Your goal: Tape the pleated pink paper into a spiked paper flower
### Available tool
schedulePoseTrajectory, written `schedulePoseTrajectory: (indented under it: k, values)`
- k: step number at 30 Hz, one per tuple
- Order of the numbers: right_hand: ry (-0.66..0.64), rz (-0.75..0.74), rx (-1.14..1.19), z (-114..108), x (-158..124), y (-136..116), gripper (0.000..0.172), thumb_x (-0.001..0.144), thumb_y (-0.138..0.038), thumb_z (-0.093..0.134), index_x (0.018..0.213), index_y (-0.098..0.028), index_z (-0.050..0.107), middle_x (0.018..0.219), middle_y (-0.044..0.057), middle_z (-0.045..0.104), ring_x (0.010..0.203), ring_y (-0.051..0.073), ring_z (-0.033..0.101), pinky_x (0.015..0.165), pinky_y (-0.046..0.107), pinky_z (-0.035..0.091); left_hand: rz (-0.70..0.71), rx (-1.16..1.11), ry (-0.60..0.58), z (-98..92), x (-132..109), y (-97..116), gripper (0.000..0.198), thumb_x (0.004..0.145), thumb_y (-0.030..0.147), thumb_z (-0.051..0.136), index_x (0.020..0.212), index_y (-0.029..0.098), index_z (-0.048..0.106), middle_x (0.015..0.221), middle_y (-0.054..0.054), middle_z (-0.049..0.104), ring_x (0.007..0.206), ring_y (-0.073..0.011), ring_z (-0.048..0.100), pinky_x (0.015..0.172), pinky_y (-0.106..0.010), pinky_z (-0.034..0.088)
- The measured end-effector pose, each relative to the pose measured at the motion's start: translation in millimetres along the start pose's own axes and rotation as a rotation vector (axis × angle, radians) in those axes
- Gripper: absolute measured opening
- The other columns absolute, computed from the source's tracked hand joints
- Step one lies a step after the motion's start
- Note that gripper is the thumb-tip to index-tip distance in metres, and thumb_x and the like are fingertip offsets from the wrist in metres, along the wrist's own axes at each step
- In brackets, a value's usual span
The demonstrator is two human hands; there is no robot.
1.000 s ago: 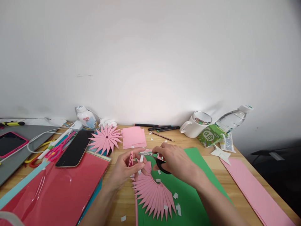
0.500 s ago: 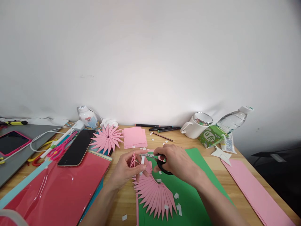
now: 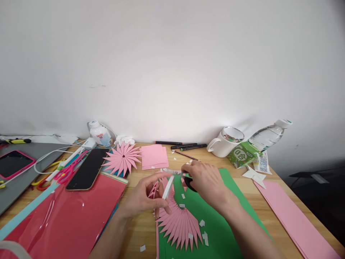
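The person's left hand (image 3: 147, 196) is closed in a pinch around a small folded pink paper piece (image 3: 154, 190) together with a narrow white strip (image 3: 167, 187), which looks like tape or its backing, both raised just above the counter (image 3: 140, 230) near the middle of its front edge. The right hand (image 3: 206, 181) is curled around the black handles of a pair of scissors (image 3: 188, 182), whose blades point left toward the top of the strip. Directly below both hands a pink pleated fan (image 3: 178, 223) lies half on the green sheet (image 3: 229, 216), with little white offcuts scattered over it. Farther back, toward the rear edge, sit a finished pink rosette (image 3: 122, 158) and a pad of pink squares (image 3: 154, 156); a phone (image 3: 87, 169) rests on the red sheets (image 3: 67, 212) at the left. To my eye the work in hand is snipping a short length off the strip, and it would go best if the left fingers keep the strip taut and clear of the pink folds, with the blades meeting it square and close to the fingertips, so the piece comes off clean and the petal stays uncut.
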State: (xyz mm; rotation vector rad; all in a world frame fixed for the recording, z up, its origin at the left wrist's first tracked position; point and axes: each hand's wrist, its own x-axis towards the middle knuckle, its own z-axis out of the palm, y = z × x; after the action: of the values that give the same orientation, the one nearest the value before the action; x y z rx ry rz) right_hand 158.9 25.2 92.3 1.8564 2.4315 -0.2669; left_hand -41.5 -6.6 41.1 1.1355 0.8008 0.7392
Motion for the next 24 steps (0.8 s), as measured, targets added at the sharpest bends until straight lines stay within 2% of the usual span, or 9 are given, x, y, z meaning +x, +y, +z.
schedulePoseTrajectory:
  k: [2,4,8,10,14,17,19,21,24]
  values:
    - [0.059,0.037,-0.025,3,3,7,0.018,0.078,-0.024,0.066,0.096,-0.02,0.065,0.09,0.009,0.065,0.079,0.023,0.063,0.058,0.027,0.028,0.007,-0.047,0.004,1.8,-1,0,0.072,0.067,0.023,0.078,0.132,0.026,0.046,0.061,0.006,0.052,0.062,-0.0264,0.071,0.039,-0.021,0.049]
    - [0.098,0.037,-0.005,6,6,15,0.031,0.076,-0.028,0.07,0.104,-0.019,0.061,0.093,0.01,0.063,0.084,0.024,0.062,0.063,0.028,0.033,0.069,-0.087,0.105,1.6,1,-2,0.075,0.068,0.023,0.078,0.133,0.026,0.042,0.062,0.007,0.051,0.061,-0.0254,0.071,0.039,-0.022,0.049]
    - [0.138,0.013,0.112,10,10,22,0.038,0.074,-0.031,0.073,0.107,-0.021,0.059,0.092,0.007,0.062,0.085,0.024,0.062,0.064,0.027,0.036,0.167,-0.07,0.312,-3.5,7,-7,0.055,0.071,0.025,0.075,0.12,0.02,0.049,0.077,0.001,0.06,0.058,-0.0191,0.069,0.036,-0.017,0.045]
    - [0.149,0.001,0.182,9,10,20,0.036,0.074,-0.031,0.073,0.106,-0.022,0.059,0.091,0.006,0.063,0.084,0.022,0.062,0.063,0.027,0.037,0.179,-0.033,0.353,-5.2,9,-9,0.049,0.073,0.026,0.074,0.116,0.018,0.052,0.084,-0.002,0.062,0.058,-0.0172,0.068,0.036,-0.017,0.044]
    - [0.133,-0.027,0.266,5,8,14,0.031,0.075,-0.027,0.072,0.103,-0.021,0.06,0.092,0.005,0.064,0.077,0.019,0.061,0.062,0.027,0.037,0.182,0.001,0.37,-2.7,10,-8,0.05,0.072,0.028,0.074,0.116,0.018,0.051,0.085,-0.002,0.061,0.055,-0.0158,0.067,0.036,-0.018,0.045]
    - [0.159,-0.054,0.293,4,5,12,0.029,0.074,-0.024,0.072,0.101,-0.02,0.061,0.091,0.006,0.065,0.073,0.019,0.06,0.06,0.027,0.037,0.2,0.016,0.422,1.0,11,-7,0.056,0.072,0.029,0.074,0.121,0.023,0.047,0.095,-0.001,0.057,0.053,-0.0142,0.067,0.034,-0.018,0.045]
    - [0.195,-0.082,0.354,5,5,12,0.027,0.073,-0.022,0.071,0.098,-0.019,0.061,0.088,0.005,0.065,0.072,0.018,0.059,0.061,0.027,0.039,0.209,0.008,0.416,1.9,10,-7,0.06,0.072,0.029,0.074,0.125,0.027,0.044,0.096,0.0,0.054,0.053,-0.0142,0.067,0.034,-0.018,0.045]
    - [0.207,-0.144,0.507,7,7,12,0.022,0.073,-0.021,0.069,0.094,-0.02,0.061,0.084,0.003,0.065,0.072,0.017,0.059,0.063,0.027,0.041,0.222,-0.027,0.362,1.0,9,-8,0.064,0.072,0.027,0.074,0.128,0.029,0.043,0.093,0.001,0.053,0.053,-0.0147,0.067,0.033,-0.017,0.045]
    - [0.121,-0.304,0.87,13,14,10,0.022,0.073,-0.021,0.065,0.095,-0.02,0.06,0.085,0.001,0.066,0.079,0.017,0.061,0.072,0.028,0.046,0.235,-0.099,0.264,-2.2,7,-11,0.067,0.072,0.026,0.076,0.13,0.029,0.043,0.087,0.002,0.052,0.051,-0.0151,0.067,0.032,-0.016,0.043]
